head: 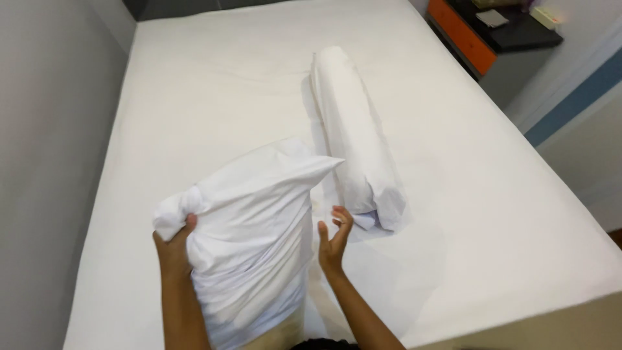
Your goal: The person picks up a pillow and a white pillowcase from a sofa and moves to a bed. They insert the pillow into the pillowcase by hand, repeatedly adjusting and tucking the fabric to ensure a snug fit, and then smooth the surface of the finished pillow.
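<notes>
A white pillow (249, 227) in a white case is held up over the near edge of the bed. My left hand (173, 246) grips its bunched left corner. At the pillow's right side, my right hand (334, 236) is open with fingers spread, close to the fabric but holding nothing. A long white bolster (353, 129) lies on the bed just beyond my right hand, running away from me.
The bed (214, 84) has a white fitted sheet and fills most of the view. A grey wall (45, 162) runs along its left side. At the far right stands a dark and orange side table (486, 32) with small items on top.
</notes>
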